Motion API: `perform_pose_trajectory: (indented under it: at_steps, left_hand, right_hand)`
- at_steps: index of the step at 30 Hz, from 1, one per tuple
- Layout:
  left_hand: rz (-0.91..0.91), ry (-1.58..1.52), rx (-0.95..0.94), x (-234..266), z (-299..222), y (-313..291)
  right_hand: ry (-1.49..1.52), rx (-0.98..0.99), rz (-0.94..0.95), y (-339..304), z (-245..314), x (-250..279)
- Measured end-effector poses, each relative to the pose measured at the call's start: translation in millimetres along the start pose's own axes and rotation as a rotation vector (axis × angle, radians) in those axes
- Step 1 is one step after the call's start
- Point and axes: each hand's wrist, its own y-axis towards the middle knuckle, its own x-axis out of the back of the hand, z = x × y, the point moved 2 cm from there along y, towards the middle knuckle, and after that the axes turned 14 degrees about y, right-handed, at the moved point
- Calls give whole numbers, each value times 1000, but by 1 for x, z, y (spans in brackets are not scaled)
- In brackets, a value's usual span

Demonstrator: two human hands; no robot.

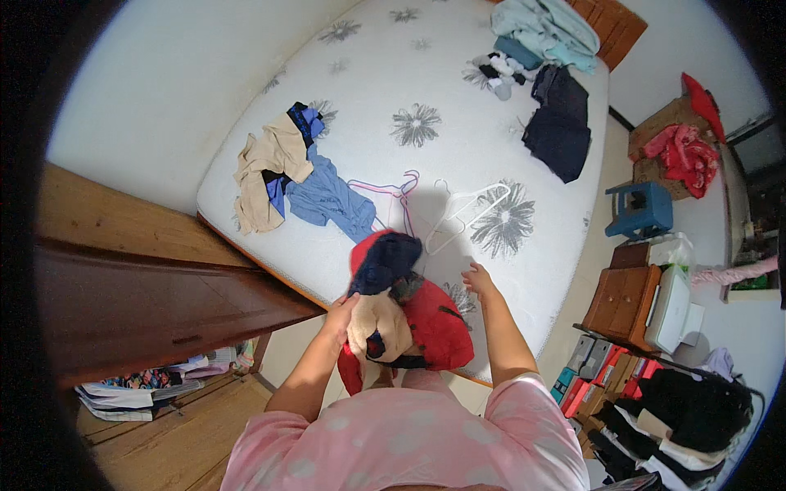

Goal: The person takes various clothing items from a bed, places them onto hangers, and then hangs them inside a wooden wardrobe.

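Left hand (342, 316) closed on a red, navy and cream garment (383, 317), I hold my right hand (476, 280) loosely open, empty. Grey flowers (416, 125) pattern the white mattress (483, 151).

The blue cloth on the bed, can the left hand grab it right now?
Probably not just yet: the left hand seems busy holding the bundle of clothes, though the blue cloth lies close beyond it, mostly uncovered.

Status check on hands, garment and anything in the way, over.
Left hand gripping bulky red, navy and cream fabric garment. Right hand open, holding nothing. White triangular plastic hangers lie beyond, on white flower-printed mattress; nothing visibly blocking.
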Motion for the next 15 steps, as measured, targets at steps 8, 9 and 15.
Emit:
perform_pose_trajectory:
  at_steps: [8,9,15]
  left_hand:
    - [-140,-81,-1,-2,-15,21]
    - [-153,-97,18,-5,-17,20]
    - [-179,-132,57,-12,-22,35]
  right_hand:
    - [-739,580,-149,169,24,34]
    - [-815,584,-215,179,38,27]
    - [-1212,811,-162,233,99,-11]
